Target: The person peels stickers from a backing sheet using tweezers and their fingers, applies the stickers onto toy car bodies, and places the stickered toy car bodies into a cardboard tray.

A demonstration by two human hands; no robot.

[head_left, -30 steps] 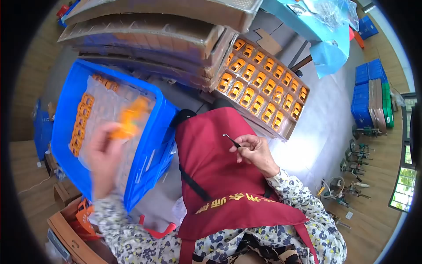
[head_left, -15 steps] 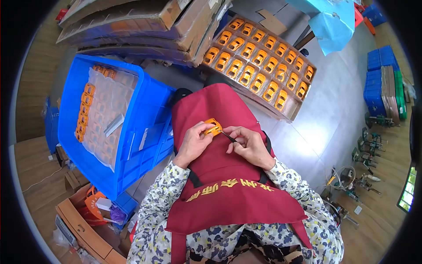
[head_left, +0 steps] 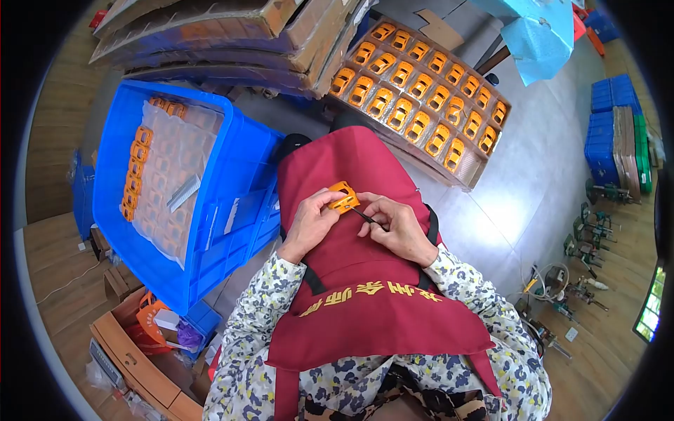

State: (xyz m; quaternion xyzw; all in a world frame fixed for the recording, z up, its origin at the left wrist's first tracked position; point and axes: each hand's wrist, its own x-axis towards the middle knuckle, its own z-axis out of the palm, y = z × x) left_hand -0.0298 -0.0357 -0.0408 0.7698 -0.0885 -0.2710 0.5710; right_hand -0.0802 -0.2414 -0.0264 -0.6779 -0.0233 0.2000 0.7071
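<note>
Above the red apron (head_left: 344,158) on my lap, my left hand (head_left: 313,219) is closed on an orange toy car body (head_left: 344,197), gripping it by its left side. My right hand (head_left: 397,226) pinches a thin dark-handled tool (head_left: 371,219) whose tip meets the car's lower right edge. The kind of tool is too small to make out. More orange toy cars (head_left: 421,86) stand in rows in a shallow cardboard tray (head_left: 469,175) ahead of me to the right.
On my left stands a blue plastic crate (head_left: 235,168) with orange cars and translucent sheeting (head_left: 165,168) inside. Stacked cardboard trays (head_left: 210,42) rise beyond it. A brown drawer box (head_left: 137,365) sits at lower left. Light blue sheeting (head_left: 537,49) hangs at upper right.
The toy car has turned in my left hand, now showing a different side. The tool stays at its edge in my right hand. The whole view has shifted slightly.
</note>
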